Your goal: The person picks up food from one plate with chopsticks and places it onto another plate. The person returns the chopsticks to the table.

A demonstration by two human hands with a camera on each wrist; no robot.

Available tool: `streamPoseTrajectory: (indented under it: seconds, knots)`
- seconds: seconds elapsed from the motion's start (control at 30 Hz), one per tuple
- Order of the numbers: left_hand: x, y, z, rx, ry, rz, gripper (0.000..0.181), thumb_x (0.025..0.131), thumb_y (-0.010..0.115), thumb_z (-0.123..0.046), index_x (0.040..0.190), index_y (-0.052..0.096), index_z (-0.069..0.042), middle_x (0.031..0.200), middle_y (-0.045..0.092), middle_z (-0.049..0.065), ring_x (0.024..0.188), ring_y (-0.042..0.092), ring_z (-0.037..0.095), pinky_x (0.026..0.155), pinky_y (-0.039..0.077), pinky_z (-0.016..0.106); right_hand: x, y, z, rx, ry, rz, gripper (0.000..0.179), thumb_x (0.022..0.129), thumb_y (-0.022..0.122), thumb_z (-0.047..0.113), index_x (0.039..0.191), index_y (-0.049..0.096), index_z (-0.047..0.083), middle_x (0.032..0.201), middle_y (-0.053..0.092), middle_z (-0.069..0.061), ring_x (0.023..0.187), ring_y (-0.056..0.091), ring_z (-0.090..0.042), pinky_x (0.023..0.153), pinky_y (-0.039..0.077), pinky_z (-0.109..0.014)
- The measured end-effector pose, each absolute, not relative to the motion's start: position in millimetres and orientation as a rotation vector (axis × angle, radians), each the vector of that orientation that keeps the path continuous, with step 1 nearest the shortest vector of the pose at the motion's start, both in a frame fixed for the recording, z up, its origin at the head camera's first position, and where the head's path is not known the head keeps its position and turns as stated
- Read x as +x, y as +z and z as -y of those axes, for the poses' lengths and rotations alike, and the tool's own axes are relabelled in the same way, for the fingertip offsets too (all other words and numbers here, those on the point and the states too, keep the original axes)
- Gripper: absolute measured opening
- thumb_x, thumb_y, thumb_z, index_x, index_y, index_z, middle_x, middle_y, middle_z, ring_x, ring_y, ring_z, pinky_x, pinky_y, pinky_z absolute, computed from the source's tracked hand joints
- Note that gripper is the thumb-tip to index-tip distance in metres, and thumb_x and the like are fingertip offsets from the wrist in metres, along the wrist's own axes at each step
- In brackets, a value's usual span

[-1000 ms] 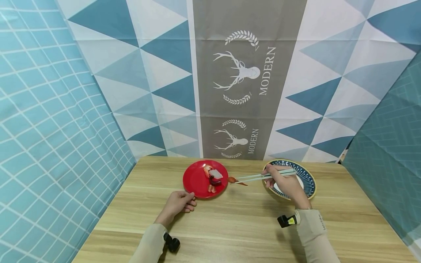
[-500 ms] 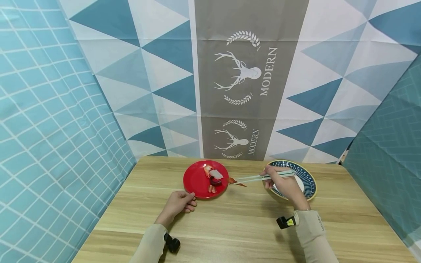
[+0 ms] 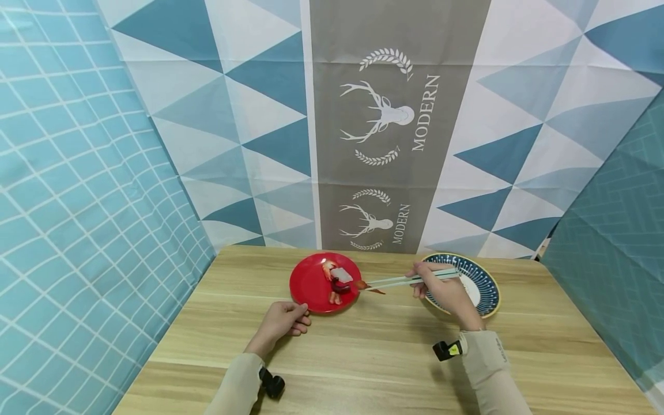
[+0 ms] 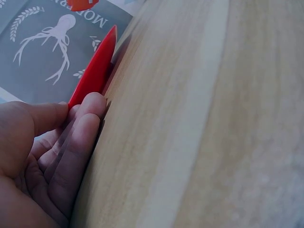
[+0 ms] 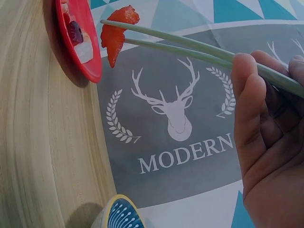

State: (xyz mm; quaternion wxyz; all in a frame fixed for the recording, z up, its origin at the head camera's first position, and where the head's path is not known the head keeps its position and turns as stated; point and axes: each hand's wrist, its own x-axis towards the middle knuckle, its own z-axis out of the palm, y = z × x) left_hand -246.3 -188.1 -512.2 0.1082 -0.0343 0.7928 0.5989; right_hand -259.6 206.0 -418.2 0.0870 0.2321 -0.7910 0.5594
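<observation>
My left hand (image 3: 282, 320) pinches the near-left rim of a red plate (image 3: 306, 282) between thumb and fingers; the left wrist view shows this rim (image 4: 92, 78) edge-on. My right hand (image 3: 445, 293) holds a pair of pale green chopsticks (image 3: 399, 280). Their tips grip a shiny orange-red food piece (image 5: 113, 40) with a pointed tail, its kind unclear. In the head view this piece hangs at the plate's right edge. On the plate lie a whitish piece (image 3: 342, 275), a dark curved piece (image 3: 340, 287), an orange-and-white piece (image 3: 328, 267) and a pinkish one (image 3: 334, 298).
A blue-patterned bowl with a yellow rim (image 3: 487, 291) stands at the right, partly behind my right hand. Both dishes rest on a wooden table (image 3: 358, 363). A patterned cloth backdrop (image 3: 378, 144) rises behind the table, with tiled-print cloths at both sides.
My right hand has shifted slightly left, bringing the chopsticks and the orange-red piece from beside the plate to over its right edge. The left hand and plate stay put.
</observation>
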Motion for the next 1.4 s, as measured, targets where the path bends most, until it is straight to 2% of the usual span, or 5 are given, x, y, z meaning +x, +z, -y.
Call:
streamPoseTrajectory:
  seconds: [0.23, 0.37, 0.97, 1.4]
  knots:
    - [-245, -511, 185, -0.114, 1.754, -2.36, 0.035, 0.106, 0.059, -0.025, 0.103, 0.073, 0.007, 0.085, 0.075, 0.01, 0.066, 0.071, 0.013, 0.063, 0.063, 0.027, -261, -419, -203, 0.684, 1.687, 2.359, 0.039, 0.111, 0.048, 0.019, 0.094, 0.075, -0.004, 0.069, 0.07, -0.019, 0.056, 0.067, -0.023, 0.052, 0.059, -0.033]
    - [-246, -514, 187, -0.102, 1.752, -2.366, 0.036, 0.106, 0.058, -0.025, 0.103, 0.072, 0.008, 0.084, 0.075, 0.01, 0.065, 0.071, 0.013, 0.062, 0.063, 0.026, -262, -419, -201, 0.694, 1.675, 2.361, 0.039, 0.111, 0.048, 0.018, 0.095, 0.075, -0.004, 0.068, 0.07, -0.016, 0.056, 0.067, -0.022, 0.052, 0.059, -0.033]
    - [-247, -512, 188, -0.092, 1.762, -2.317, 0.036, 0.105, 0.061, -0.03, 0.101, 0.074, 0.004, 0.084, 0.075, 0.007, 0.066, 0.071, 0.011, 0.063, 0.063, 0.026, -266, -417, -194, 0.727, 1.682, 2.373, 0.038, 0.111, 0.049, 0.021, 0.095, 0.076, -0.002, 0.068, 0.07, -0.017, 0.056, 0.066, -0.031, 0.052, 0.059, -0.034]
    - [-247, -512, 189, -0.094, 1.76, -2.313, 0.036, 0.105, 0.061, -0.03, 0.101, 0.074, 0.003, 0.084, 0.075, 0.007, 0.066, 0.071, 0.011, 0.063, 0.063, 0.025, -263, -415, -184, 0.584, 1.729, 2.434, 0.039, 0.109, 0.052, 0.031, 0.094, 0.076, 0.004, 0.068, 0.07, -0.012, 0.058, 0.067, -0.029, 0.057, 0.059, -0.033]
